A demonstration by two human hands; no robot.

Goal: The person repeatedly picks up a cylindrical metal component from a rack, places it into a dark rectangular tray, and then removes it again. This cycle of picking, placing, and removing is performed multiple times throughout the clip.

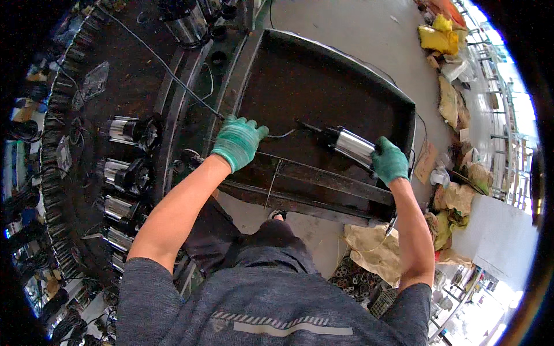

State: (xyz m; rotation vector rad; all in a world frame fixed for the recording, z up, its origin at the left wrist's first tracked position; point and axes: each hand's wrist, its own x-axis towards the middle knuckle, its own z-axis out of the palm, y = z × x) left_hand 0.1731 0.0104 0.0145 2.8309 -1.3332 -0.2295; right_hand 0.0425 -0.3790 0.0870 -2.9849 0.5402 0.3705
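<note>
Both my hands wear green knit gloves. My left hand (pixel 238 140) is closed on a dark cable (pixel 167 68) that comes in from the upper left. A thin grey wire (pixel 281 135) shows on the other side of that fist, toward the middle of the black tray (pixel 323 75). Over the tray, my right hand (pixel 390 161) grips the right end of a shiny silver cylindrical motor (pixel 354 148). Its black end, with a dark stub, points up and left toward the wire. Whether the wire joins the stub I cannot tell.
Several similar silver and black motors (pixel 124 131) stand in a column at the left, with another (pixel 187 26) at the top. A ribbed dark rim (pixel 56 124) curves around the left side. Sacks and a yellow bag (pixel 437 37) lie on the floor at the right.
</note>
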